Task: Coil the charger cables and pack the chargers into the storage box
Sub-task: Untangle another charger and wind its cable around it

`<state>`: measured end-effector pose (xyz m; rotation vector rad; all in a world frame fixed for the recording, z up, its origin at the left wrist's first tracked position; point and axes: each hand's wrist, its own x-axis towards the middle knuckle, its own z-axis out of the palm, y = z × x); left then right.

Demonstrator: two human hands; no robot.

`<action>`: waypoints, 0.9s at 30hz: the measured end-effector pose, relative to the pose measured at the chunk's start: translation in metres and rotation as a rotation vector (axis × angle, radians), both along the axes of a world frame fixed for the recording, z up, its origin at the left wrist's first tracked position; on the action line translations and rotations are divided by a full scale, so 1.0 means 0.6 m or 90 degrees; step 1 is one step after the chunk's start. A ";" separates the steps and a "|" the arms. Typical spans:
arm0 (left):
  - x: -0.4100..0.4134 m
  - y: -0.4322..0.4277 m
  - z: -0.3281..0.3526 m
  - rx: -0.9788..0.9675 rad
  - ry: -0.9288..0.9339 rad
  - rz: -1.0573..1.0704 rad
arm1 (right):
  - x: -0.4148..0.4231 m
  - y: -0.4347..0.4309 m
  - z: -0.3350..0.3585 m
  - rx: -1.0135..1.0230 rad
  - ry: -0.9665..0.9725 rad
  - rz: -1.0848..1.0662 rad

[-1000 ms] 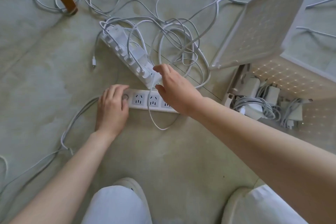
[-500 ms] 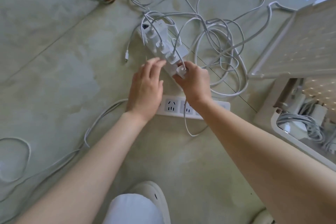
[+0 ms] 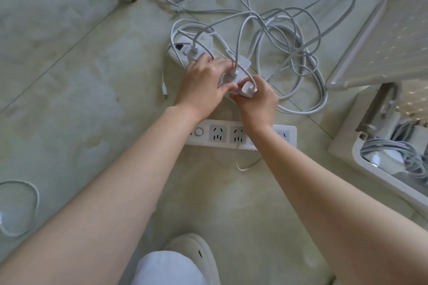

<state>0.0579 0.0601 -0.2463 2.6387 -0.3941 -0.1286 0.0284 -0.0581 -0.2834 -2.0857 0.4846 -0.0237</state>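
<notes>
Unplugging step: the right hand point(image 3: 257, 104) pinches a charger point(image 3: 249, 88) while the left hand point(image 3: 203, 85) grips the power strip point(image 3: 177, 53); next likely needs a straight pull.

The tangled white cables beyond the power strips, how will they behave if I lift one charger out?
Probably floppy: the cables lie in loose overlapping loops, so they should droop and trail. Likely to snag, since several loops cross each other. The charger in your right hand looks small, so probably light.
</notes>
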 end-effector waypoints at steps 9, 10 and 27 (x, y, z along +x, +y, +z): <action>0.001 -0.020 0.011 0.021 0.046 0.066 | 0.010 -0.023 0.009 -0.033 -0.016 0.062; -0.001 -0.021 0.012 0.024 0.047 0.073 | 0.010 -0.022 0.009 -0.034 -0.010 0.061; -0.010 -0.040 0.052 -0.011 0.168 0.147 | 0.027 -0.084 0.125 -0.096 0.000 0.085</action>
